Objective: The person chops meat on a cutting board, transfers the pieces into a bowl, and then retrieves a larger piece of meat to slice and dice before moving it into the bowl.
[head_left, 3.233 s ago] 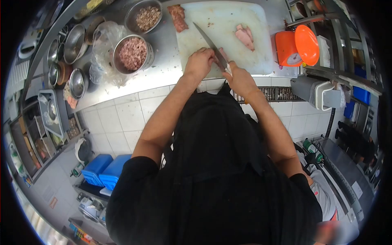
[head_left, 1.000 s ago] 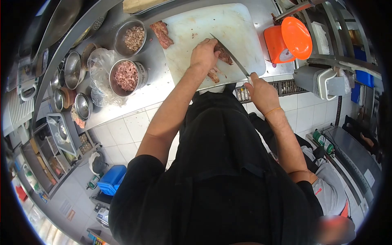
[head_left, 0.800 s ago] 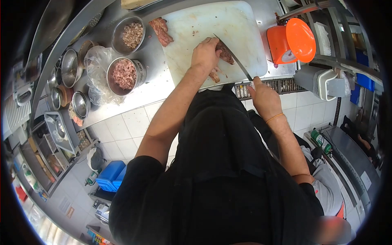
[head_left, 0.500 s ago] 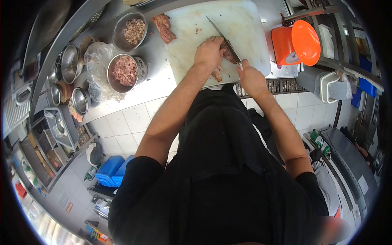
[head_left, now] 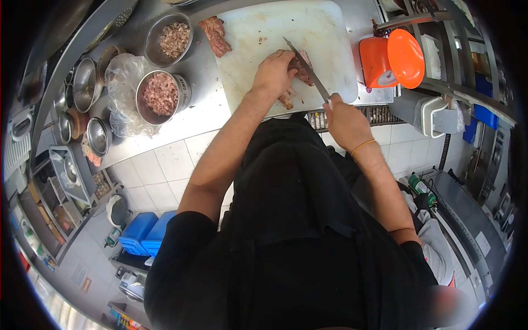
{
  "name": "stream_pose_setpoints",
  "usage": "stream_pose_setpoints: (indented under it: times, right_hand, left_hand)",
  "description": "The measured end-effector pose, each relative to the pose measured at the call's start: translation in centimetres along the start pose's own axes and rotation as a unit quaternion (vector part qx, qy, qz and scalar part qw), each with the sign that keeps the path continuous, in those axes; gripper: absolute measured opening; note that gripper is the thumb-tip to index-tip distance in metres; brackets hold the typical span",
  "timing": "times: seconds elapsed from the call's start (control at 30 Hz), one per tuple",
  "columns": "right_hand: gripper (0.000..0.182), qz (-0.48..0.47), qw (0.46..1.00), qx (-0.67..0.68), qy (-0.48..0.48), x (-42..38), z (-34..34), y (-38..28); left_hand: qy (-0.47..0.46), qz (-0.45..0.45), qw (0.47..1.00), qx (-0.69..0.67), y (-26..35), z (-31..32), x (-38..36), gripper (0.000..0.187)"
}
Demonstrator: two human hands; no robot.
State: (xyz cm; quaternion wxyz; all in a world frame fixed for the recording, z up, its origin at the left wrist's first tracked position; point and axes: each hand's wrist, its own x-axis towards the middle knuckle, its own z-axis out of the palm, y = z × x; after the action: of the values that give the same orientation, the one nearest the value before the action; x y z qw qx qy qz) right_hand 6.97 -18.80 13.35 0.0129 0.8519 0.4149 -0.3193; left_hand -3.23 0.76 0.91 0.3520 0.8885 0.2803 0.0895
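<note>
A white cutting board point(head_left: 330, 33) lies at the top centre of the head view. My left hand point(head_left: 274, 71) presses down on a brownish-red piece of meat point(head_left: 303, 76), fingers bent against its left side. In my right hand point(head_left: 347, 122) is the handle of a long kitchen knife point(head_left: 311, 72), its blade slanting up and left across the meat. A smaller cut piece of meat point(head_left: 286, 99) rests below the left hand, near the board's front edge. At the board's upper left lies another slab of meat point(head_left: 215, 36).
Left of the board stand a metal pot of diced pink meat point(head_left: 182, 91) and a steel bowl of diced meat point(head_left: 190, 44). Beside them are a clear plastic bag point(head_left: 124, 88) and several metal bowls. An orange scale point(head_left: 375, 60) stands to the right.
My right hand has drawn the knife back toward me, down and slightly right. My left hand stays on the meat. The whole view has shifted a little left.
</note>
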Motion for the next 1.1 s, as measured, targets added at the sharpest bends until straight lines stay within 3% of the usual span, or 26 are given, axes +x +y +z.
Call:
stream_pose_setpoints:
  times: [0.23,0.43,0.6,0.73,0.9,1.1]
  right_hand:
    - [0.030,0.006,0.997,0.023,0.070,5.2,6.8,0.9]
    - [0.030,-0.051,0.994,0.043,0.082,8.9,3.3,-0.1]
    - [0.029,-0.026,0.999,0.003,0.026,2.0,-0.5,-0.6]
    - [0.029,0.014,1.000,0.005,-0.011,-0.2,1.0,-0.9]
    - [0.031,0.008,0.997,0.034,0.072,5.4,7.8,0.2]
    - [0.033,-0.047,0.995,0.048,0.076,8.7,3.1,-1.2]
  left_hand:
    - [-0.030,0.003,0.999,0.018,0.5,-0.4,0.4,0.040]
    - [-0.023,-0.001,1.000,-0.015,-0.3,-0.4,0.2,0.039]
    - [-0.018,-0.013,0.999,-0.041,-0.6,-0.5,-0.3,0.036]
    - [-0.017,0.015,1.000,0.010,-0.3,-0.5,0.0,0.036]
    - [-0.061,0.026,0.997,0.041,-0.2,-1.2,0.6,0.037]
    - [-0.068,0.005,0.997,-0.029,-0.9,-1.4,0.3,0.035]
